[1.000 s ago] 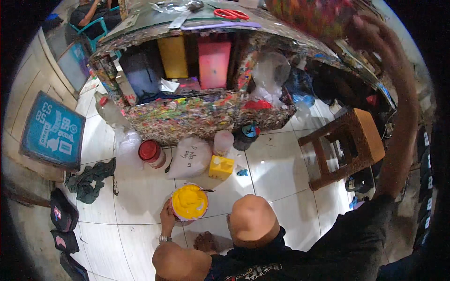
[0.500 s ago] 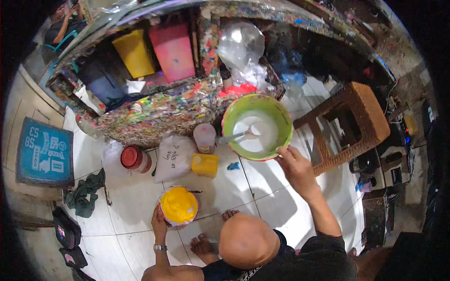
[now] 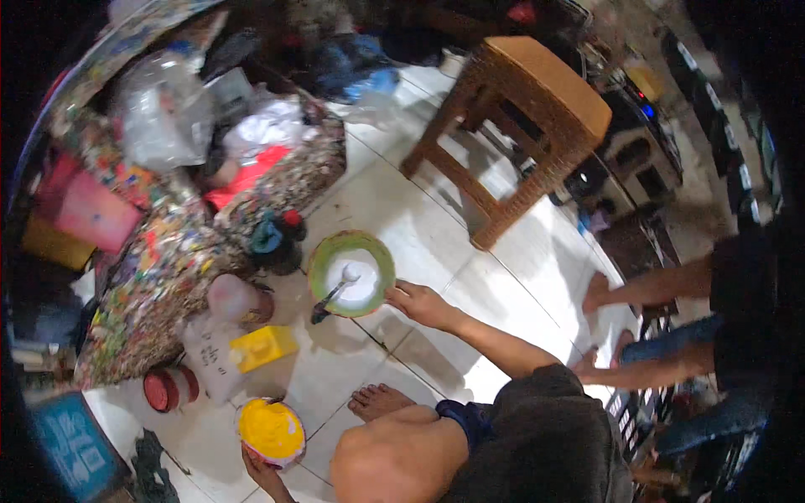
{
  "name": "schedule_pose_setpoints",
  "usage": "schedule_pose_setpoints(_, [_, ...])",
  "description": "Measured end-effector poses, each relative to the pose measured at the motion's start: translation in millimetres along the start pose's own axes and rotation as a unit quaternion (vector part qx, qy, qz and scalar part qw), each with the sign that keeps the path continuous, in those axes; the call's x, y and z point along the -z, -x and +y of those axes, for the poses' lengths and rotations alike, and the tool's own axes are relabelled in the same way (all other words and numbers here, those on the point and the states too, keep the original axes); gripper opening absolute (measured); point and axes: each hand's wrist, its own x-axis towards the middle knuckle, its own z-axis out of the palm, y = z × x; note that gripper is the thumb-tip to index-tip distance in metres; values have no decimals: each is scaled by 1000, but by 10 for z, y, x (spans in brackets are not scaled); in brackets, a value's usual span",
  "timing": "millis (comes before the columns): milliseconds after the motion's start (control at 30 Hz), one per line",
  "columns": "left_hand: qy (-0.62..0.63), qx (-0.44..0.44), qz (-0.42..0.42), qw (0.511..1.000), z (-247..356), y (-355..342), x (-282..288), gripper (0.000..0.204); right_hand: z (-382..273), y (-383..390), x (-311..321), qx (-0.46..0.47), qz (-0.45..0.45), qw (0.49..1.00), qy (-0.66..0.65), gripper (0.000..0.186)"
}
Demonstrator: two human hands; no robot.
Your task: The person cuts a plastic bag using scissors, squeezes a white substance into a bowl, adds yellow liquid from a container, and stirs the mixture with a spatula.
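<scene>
My right hand (image 3: 423,306) grips the rim of a green bucket (image 3: 322,251) by its right side. White liquid (image 3: 362,289) lies in the bucket, and a spoon-like stirrer (image 3: 335,289) leans in it with its dark handle over the rim. Whether the bucket's base touches the floor, I cannot tell. At the lower left my left hand (image 3: 264,476) is closed on the edge of a small bowl (image 3: 289,457) filled with yellow paint (image 3: 270,427). Some of its fingers are hidden beneath the bowl.
Beyond the bowl stand a yellow container (image 3: 264,348), a white bag (image 3: 210,360), a red-lidded tub (image 3: 170,388) and a translucent cup (image 3: 232,298). A paint-crusted bench (image 3: 168,268) fills the left. A brown stool (image 3: 537,92) stands far right; another person's foot (image 3: 595,293) shows at right.
The view has swung right, so things sit further left. The green bucket looks smaller and lower, still in my right hand. My left hand stays on the yellow paint bowl.
</scene>
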Motion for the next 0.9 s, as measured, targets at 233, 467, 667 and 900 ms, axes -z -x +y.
schedule_pose_setpoints(233, [-149, -48, -39, 987, -75, 102, 99, 60, 514, 662, -459, -34, -86, 996, -21, 30])
schedule_pose_setpoints(467, [25, 141, 43, 989, 545, 85, -79, 55, -41, 73, -468, 82, -28, 996, -29, 34])
schedule_pose_setpoints(667, [236, 170, -14, 957, 155, 132, 138, 57, -273, 309, -699, 83, -143, 983, -84, 40])
schedule_pose_setpoints(900, [362, 137, -70, 919, 102, 152, -97, 60, -314, 790, -683, 59, -150, 983, -90, 44])
